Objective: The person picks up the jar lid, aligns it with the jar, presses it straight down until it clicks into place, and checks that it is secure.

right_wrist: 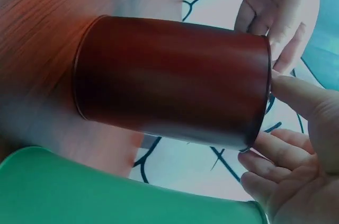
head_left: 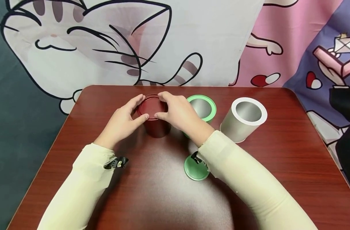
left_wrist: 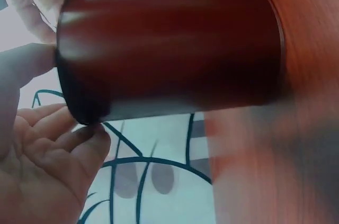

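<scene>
A dark red canister [left_wrist: 169, 49] stands upright on the table, with a red lid [head_left: 152, 108] on its top. My left hand [head_left: 123, 119] grips the lid's rim from the left, thumb at the near side and fingers at the far side. From the right, my right hand [head_left: 182, 113] holds the same rim with thumb and fingers. Both wrist views show fingertips at the canister's top edge. Beside the right hand stands an uncovered green canister [head_left: 202, 107], silvery inside and partly hidden by that hand. A green lid [head_left: 196, 169] lies flat below the right wrist.
An uncovered white canister [head_left: 244, 119] stands on the right, past the green one. The brown wooden table [head_left: 151, 198] has its far edge just behind the canisters. A cloth with a cartoon cat [head_left: 85, 60] hangs behind it. A black object [head_left: 348, 153] is at the right edge.
</scene>
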Motion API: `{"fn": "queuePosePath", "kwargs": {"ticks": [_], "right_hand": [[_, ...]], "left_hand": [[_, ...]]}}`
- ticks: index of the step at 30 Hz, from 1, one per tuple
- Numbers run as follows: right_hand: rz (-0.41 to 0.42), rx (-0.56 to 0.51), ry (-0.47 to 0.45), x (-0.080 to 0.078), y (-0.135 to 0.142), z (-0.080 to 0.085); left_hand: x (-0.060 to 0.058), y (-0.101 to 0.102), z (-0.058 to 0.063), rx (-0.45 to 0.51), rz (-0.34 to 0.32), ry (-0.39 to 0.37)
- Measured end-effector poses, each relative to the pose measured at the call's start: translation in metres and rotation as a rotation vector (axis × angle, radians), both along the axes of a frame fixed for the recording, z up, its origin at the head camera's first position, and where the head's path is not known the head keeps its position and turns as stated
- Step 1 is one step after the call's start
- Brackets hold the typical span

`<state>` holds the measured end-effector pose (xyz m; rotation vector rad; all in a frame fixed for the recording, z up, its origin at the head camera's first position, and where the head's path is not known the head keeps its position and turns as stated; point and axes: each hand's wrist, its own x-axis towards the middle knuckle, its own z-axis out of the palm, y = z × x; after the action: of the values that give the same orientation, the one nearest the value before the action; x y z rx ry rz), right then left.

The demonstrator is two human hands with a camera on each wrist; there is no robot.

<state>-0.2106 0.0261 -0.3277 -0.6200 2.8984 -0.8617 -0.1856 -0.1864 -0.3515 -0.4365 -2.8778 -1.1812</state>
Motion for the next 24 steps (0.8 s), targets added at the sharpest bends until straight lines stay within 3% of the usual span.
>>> {"fn": "queuePosePath", "kwargs": {"ticks": [9, 24], "right_hand": [[-0.063, -0.059, -0.040, 0.004, 0.005, -0.004], [0.034, 0.037, 0.091, 0.009, 0.002, -0.006]], "left_hand": [[-0.001, 0.003, -0.009, 0.048, -0.011, -0.022], [0.004, 0.003, -0.015, 0.033, 0.037, 0.067]]}}
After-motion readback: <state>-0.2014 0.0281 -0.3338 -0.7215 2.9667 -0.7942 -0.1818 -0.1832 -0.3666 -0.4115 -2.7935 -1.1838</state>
